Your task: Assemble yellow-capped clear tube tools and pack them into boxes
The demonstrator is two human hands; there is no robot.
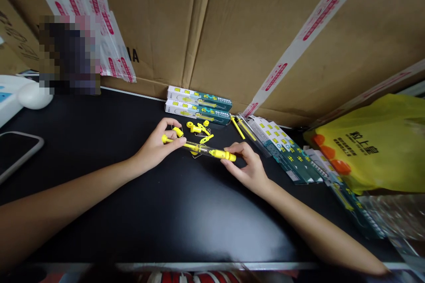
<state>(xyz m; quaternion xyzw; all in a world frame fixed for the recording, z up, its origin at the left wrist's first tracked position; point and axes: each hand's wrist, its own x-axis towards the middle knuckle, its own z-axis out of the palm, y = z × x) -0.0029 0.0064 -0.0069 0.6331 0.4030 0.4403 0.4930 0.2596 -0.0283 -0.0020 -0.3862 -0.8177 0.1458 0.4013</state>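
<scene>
Head view looks down on my two hands meeting over the middle of the black table (186, 212), with a clear tube (202, 149) stretched level between them, just above the tabletop and a little nearer to me than a scatter of small yellow parts (197, 128). To handle this well, I judge that the grip belongs on the yellow ends and not on the clear middle, with the tube held straight so that neither end twists against the other, and with light pressure, since the piece looks thin and could slip or bend. My left hand (156, 146) is mostly closed: thumb and fingertips pinch the yellow tip (165, 139) at the left end of the tube, and the curled fingers sit just beside another small yellow piece (178, 131); I cannot tell whether they grip it. My right hand (247, 166) is likewise drawn in, thumb and first fingers pinching the yellow cap (226, 155) at the right end, the other fingers folded loosely beneath. Farther off, two long printed boxes (199, 105) lie against the cardboard cartons (249, 31); to the right are two yellow sticks (237, 127), a fan of flat packets (285, 150) and a yellow bag (375, 141). A phone (15, 150) lies at the left edge.
</scene>
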